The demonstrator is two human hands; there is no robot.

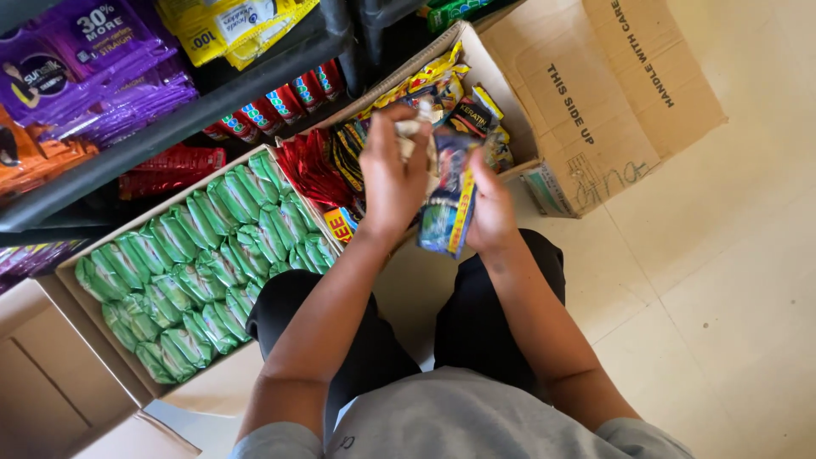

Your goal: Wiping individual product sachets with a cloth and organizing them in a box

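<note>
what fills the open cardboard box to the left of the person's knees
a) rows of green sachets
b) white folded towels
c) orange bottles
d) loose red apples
a: the cardboard box beside the left knee is packed with rows of green sachets, while the left hand and right hand hold a strip of sachets above the other box, which holds mixed packets.

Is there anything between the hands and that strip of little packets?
Nothing visible. The right hand grips the strip of sachets directly along its side, and the left hand pinches its top end. The strip hangs above the open cardboard box of mixed packets.
</note>
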